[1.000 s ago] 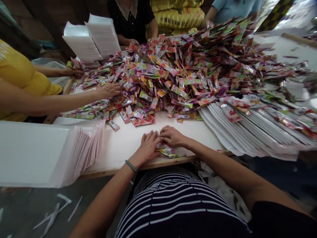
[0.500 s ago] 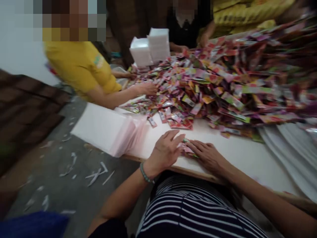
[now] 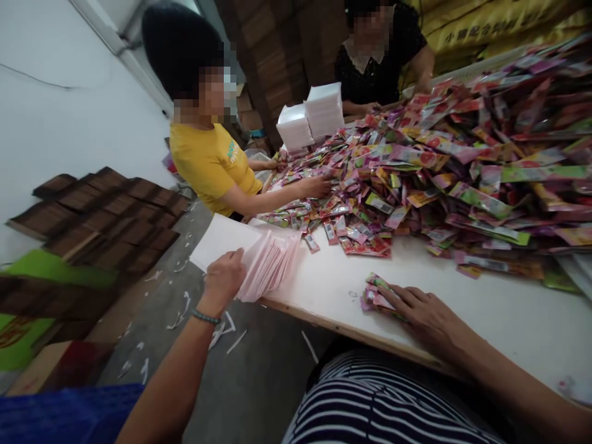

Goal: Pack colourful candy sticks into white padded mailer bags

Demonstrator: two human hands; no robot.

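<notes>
Covers part of a small bundle of glossy pink-and-green sachets (image 3: 374,290) near the front edge of the white surface (image 3: 324,283) with the right hand (image 3: 430,317), with fingers extended close together, grip unclear. Has the left hand (image 3: 224,277), with fingers curled (cannot tell whether pinching), at the stack of flat white, pink-edged envelopes (image 3: 272,262) by the left edge. Could topple the stack by tugging crookedly, or scatter the bundle by easing pressure.

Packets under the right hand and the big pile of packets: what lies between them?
In the head view, a strip of white tabletop separates the small bundle of packets from the pile.
</notes>
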